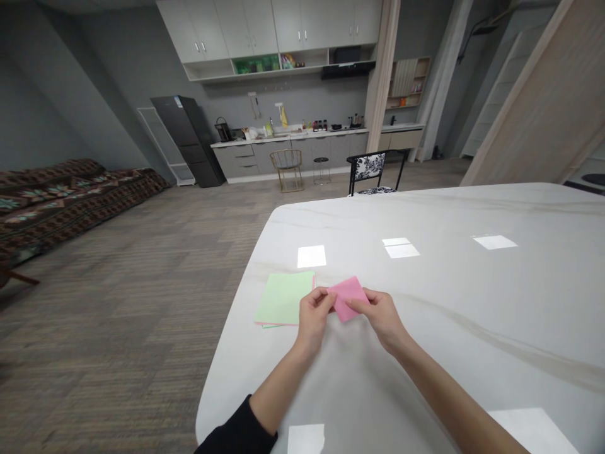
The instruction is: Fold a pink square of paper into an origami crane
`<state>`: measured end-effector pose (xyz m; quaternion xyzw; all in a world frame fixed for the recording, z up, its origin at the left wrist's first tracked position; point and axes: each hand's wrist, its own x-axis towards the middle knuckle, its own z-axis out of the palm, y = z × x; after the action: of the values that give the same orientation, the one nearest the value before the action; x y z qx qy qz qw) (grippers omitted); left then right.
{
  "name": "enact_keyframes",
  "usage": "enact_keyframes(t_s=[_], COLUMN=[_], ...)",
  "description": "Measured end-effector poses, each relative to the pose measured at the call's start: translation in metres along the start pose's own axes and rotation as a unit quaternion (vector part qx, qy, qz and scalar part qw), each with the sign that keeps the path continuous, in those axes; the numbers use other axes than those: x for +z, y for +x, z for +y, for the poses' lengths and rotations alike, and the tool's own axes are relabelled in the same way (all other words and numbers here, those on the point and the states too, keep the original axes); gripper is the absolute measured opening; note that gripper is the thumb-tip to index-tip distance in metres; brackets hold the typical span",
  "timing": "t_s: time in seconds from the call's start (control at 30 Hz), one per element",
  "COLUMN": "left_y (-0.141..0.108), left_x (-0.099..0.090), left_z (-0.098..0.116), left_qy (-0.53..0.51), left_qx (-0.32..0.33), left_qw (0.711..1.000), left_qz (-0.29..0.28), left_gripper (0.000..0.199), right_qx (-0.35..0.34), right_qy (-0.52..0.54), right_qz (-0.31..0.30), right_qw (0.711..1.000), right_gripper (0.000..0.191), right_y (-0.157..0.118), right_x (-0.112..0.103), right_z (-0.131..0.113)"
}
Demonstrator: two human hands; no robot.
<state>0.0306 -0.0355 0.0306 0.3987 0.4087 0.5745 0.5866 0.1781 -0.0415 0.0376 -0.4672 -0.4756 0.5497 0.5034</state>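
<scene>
A small pink sheet of paper [348, 294], square in outline, is held up just above the table between both hands. My left hand [316, 313] pinches its left corner, thumb on top and fingers behind. At the right side my right hand [382, 313] grips it too, with the thumb lying across the front face. Whether the paper is in several layers I cannot tell. Beside my left wrist lies a stack of coloured paper [283, 297], light green on top with pink and darker green edges showing beneath.
The white marbled table [454, 290] has a rounded left edge near the stack, and bright light reflections on its top. A black chair with a patterned back [371, 169] stands at the far side. Kitchen counters [307, 135], a dark fridge [189, 142] and a covered couch [61, 202] are farther off.
</scene>
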Motion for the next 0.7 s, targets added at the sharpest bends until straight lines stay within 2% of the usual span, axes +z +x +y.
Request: enact_keyframes(t_s=[0.23, 0.37, 0.57, 0.7], left_y=[0.003, 0.006, 0.007, 0.008], left_x=[-0.002, -0.005, -0.007, -0.007], left_z=[-0.007, -0.003, 0.009, 0.009], left_qy=[0.056, 0.043, -0.026, 0.016], left_qx=[-0.01, -0.03, -0.042, -0.033], left_qw=[0.998, 0.998, 0.999, 0.999], left_qz=[-0.011, -0.033, -0.01, -0.006], left_gripper=[0.024, 0.023, 0.019, 0.019], right_qx=[0.016, 0.014, 0.025, 0.046], right_qy=[-0.014, -0.002, 0.032, 0.035], right_qz=[0.011, 0.005, 0.008, 0.015], right_qw=[1.0, 1.0, 0.999, 0.998], right_gripper=[0.016, 0.017, 0.017, 0.022], right_y=[-0.003, -0.003, -0.004, -0.004], right_x=[0.008, 0.008, 0.009, 0.01], right_z=[0.003, 0.004, 0.004, 0.005])
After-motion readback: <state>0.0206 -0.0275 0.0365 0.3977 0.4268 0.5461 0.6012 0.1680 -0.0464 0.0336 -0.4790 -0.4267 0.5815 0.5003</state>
